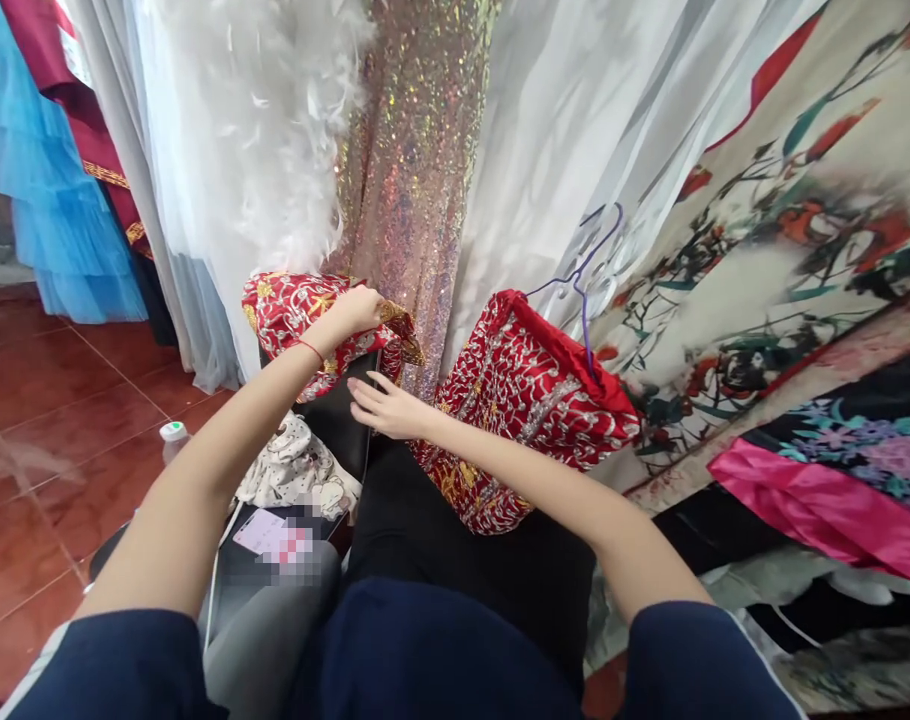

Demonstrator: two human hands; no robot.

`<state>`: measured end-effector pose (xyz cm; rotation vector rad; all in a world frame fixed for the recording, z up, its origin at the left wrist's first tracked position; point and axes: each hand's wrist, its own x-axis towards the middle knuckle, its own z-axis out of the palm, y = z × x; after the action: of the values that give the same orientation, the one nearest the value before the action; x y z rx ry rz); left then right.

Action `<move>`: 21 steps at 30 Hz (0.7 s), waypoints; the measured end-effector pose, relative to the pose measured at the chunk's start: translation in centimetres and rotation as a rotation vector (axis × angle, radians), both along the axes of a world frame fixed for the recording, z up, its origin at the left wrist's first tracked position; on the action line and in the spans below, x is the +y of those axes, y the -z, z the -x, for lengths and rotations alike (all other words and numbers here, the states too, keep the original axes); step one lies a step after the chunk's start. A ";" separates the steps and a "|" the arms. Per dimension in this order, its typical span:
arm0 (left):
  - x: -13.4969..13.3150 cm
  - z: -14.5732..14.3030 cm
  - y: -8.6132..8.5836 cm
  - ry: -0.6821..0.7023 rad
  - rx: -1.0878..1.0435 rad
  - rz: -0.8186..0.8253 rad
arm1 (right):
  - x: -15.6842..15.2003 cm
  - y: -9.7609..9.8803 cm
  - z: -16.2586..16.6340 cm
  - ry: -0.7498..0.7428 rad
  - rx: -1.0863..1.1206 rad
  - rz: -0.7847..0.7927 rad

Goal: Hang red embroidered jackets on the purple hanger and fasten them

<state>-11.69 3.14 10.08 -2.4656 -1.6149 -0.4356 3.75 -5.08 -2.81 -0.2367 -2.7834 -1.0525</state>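
Observation:
My left hand [356,308] is closed on the gold-trimmed edge of a red embroidered cloth [294,312] and holds it up over a black chair back [342,420]. A red string circles that wrist. My right hand [387,405] lies open with fingers spread, resting on the black surface just below the lifted cloth. To the right hangs a red garment [530,400] with silver and gold embroidery on a purple hanger [584,275].
Dresses hang close all round: a sequinned gown [414,170], a white feathered one [252,130], blue tulle [57,200], printed fabric [785,240] and pink satin [815,500] at right. A patterned white cloth [294,470], a card [264,530] and a capped bottle [174,435] sit at left. Red tiled floor [57,400].

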 end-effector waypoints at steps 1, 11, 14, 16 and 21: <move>0.0 0.5 -0.1 -0.044 0.024 -0.023 | 0.2 -0.1 -1.3 0.024 0.008 0.013; -4.5 8.3 3.2 0.007 -0.071 -0.264 | 2.5 -2.8 -1.5 0.764 0.454 0.328; -5.1 8.7 5.1 0.115 -0.084 -0.280 | 4.6 -4.7 1.0 0.839 0.434 0.470; -4.8 8.3 6.0 0.164 -0.080 -0.299 | 6.1 -5.9 1.7 0.832 0.430 0.496; -3.4 8.5 7.0 0.141 -0.117 -0.326 | 8.3 -7.0 1.2 0.843 0.483 0.489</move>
<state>-20.19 -0.25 3.10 -2.3471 -1.2887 -0.8069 2.53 3.24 4.23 -1.5752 -2.4165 -0.2860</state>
